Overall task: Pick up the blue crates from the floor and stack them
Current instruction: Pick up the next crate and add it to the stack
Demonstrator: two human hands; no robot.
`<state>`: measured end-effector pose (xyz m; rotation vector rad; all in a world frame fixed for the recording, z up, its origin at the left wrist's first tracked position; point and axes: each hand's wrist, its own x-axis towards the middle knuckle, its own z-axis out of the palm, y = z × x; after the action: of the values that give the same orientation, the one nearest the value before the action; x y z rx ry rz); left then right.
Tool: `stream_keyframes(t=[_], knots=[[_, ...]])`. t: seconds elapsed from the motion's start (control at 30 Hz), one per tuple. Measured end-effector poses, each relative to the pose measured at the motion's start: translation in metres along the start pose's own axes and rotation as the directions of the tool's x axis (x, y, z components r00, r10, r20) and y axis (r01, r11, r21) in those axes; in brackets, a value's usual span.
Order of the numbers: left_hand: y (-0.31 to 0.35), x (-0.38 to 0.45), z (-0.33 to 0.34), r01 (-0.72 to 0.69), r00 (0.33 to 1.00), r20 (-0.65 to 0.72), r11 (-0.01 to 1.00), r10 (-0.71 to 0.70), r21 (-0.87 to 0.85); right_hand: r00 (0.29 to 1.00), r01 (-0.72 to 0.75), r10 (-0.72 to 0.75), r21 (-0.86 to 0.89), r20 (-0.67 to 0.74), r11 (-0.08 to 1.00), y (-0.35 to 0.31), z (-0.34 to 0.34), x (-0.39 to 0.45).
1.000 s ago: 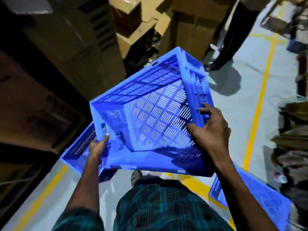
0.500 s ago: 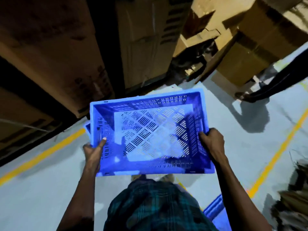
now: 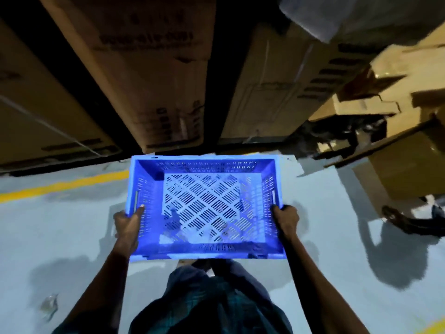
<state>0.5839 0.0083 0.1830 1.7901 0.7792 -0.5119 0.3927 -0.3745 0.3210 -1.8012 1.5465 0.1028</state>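
Observation:
A blue slotted plastic crate is level in front of me, open side up, its lattice bottom showing. My left hand grips its left wall near the front corner, thumb over the rim. On the opposite side my right hand grips the right wall, fingers curled round the rim. I cannot tell whether another crate lies beneath it. No other blue crate shows.
Tall cardboard boxes stand just beyond the crate, with more boxes piled at the right. A yellow line crosses the grey floor at the left. Another person's foot is at the right. My own legs are below the crate.
The crate, tilted a second ago, has been turned level and squared to the boxes. My view swung left, so the other crates on the floor and the standing person left the frame.

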Motion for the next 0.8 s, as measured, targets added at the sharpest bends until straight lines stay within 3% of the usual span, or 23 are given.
stream_keyframes(t=[0.13,0.2,0.4,0.6,0.8], knots=[[0.019,0.008,0.035,0.097,0.99,-0.098,0.994,-0.102,-0.054,0.994,0.072,-0.062,-0.104,0.092,0.992,-0.031,0.026,0.064],[0.044,-0.002,0.051,0.145,0.983,-0.112,0.989,-0.145,-0.006,0.992,0.083,-0.066,-0.16,0.107,0.984,-0.039,0.043,0.094],[0.02,0.057,0.074,0.235,0.967,-0.151,0.952,-0.207,0.199,0.99,0.082,-0.066,-0.127,0.123,0.989,-0.025,0.104,0.176],[0.019,0.082,0.094,0.166,0.948,-0.312,0.938,-0.067,0.304,0.98,0.045,-0.029,-0.077,0.196,0.996,-0.007,0.158,0.213],[0.016,0.082,0.093,0.099,0.966,-0.258,0.928,-0.004,0.358,0.987,0.063,-0.048,-0.098,0.154,0.993,-0.004,0.168,0.217]])
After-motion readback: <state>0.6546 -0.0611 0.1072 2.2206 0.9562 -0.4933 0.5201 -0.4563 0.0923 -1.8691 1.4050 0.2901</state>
